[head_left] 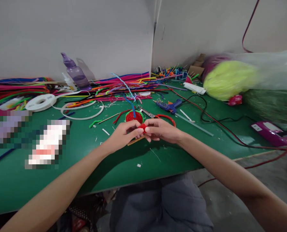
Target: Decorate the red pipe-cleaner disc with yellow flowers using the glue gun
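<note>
Between the fingertips of both hands is a small red fuzzy piece (143, 128), apparently coiled pipe cleaner. My left hand (127, 132) pinches it from the left with thumb and forefinger, and my right hand (163, 129) pinches its other side. A thin tan strip (135, 141) shows just under my left fingers; whether it is held I cannot tell. Right behind the hands lies a red fuzzy disc with a green rim (131, 117), partly hidden, with a blue pipe cleaner (134, 110) across it. Scissors with red handles (167, 117) rest beyond my right hand.
A blue glue gun (169, 105) with a clear glue stick (194, 123) lies at right, its cord trailing to a purple power strip (271, 132). Pipe cleaners (129, 82), a ribbon spool (40, 102) and a purple bottle (77, 74) line the back. Bagged material (230, 79) fills the right corner.
</note>
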Motion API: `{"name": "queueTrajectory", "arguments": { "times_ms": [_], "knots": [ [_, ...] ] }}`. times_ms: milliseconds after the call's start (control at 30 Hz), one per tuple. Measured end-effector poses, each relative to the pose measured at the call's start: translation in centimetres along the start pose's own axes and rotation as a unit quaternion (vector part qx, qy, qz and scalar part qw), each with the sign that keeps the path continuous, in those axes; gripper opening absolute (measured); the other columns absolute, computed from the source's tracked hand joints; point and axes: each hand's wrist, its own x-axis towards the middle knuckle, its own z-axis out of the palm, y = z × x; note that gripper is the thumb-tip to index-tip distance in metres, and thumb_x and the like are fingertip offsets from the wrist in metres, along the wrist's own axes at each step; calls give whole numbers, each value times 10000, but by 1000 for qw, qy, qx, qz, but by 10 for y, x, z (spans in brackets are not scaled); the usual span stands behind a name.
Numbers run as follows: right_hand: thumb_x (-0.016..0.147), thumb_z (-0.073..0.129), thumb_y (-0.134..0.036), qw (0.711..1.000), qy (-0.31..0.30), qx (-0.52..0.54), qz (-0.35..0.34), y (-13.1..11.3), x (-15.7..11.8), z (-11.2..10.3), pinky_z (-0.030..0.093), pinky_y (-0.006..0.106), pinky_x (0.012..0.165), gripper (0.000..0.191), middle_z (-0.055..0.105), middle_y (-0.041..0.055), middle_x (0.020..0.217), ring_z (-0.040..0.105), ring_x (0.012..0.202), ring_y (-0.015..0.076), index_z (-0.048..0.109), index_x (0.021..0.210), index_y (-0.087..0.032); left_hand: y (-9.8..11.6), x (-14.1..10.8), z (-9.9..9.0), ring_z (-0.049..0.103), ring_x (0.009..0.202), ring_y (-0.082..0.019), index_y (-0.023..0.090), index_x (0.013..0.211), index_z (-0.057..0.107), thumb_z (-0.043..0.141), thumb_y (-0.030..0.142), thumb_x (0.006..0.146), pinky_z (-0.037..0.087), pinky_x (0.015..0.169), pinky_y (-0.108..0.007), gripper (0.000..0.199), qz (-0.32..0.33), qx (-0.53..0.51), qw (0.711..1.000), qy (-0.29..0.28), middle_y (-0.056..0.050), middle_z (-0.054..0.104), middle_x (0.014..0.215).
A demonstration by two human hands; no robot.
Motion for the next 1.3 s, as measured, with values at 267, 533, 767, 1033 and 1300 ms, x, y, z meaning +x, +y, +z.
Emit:
{"name": "queueTrajectory", "arguments": {
  "times_ms": [267,533,767,1033,1300],
  "knots": [
    [799,703,-349,996,42,-69,-37,-1,2,1,299,172,398,229,606,-35,556,449,440,53,594,793,-147,1,1,5,549,666,-108,153,757,592,655,422,837,482,632,-231,288,-2,-29,997,71,-9,592,745],
    [860,645,-313,995,13,-86,-53,3,1,-1,324,175,425,176,630,-14,622,467,486,61,607,867,-141,-5,2,9,548,643,-92,147,720,580,697,373,823,458,640,-231,275,-42,-193,979,48,6,593,690],
    [850,675,-335,994,0,-73,-76,5,0,-2,335,171,428,199,648,-2,670,492,518,66,604,862,-149,-4,2,12,549,635,-89,142,689,566,705,369,819,448,638,-231,297,-50,-230,971,47,4,593,669],
    [837,691,-350,997,27,-29,-59,2,0,-4,344,154,403,215,625,-14,636,573,551,87,589,837,-161,-9,1,6,553,640,-91,148,741,596,705,347,823,441,648,-234,240,-14,-158,987,35,14,592,687],
    [813,714,-340,999,-35,23,-12,1,-1,-6,322,143,401,229,573,-26,655,606,591,90,588,825,-149,-10,0,3,567,659,-100,149,741,634,692,354,834,452,649,-235,233,2,-131,991,12,-3,605,692]
  ]
}}
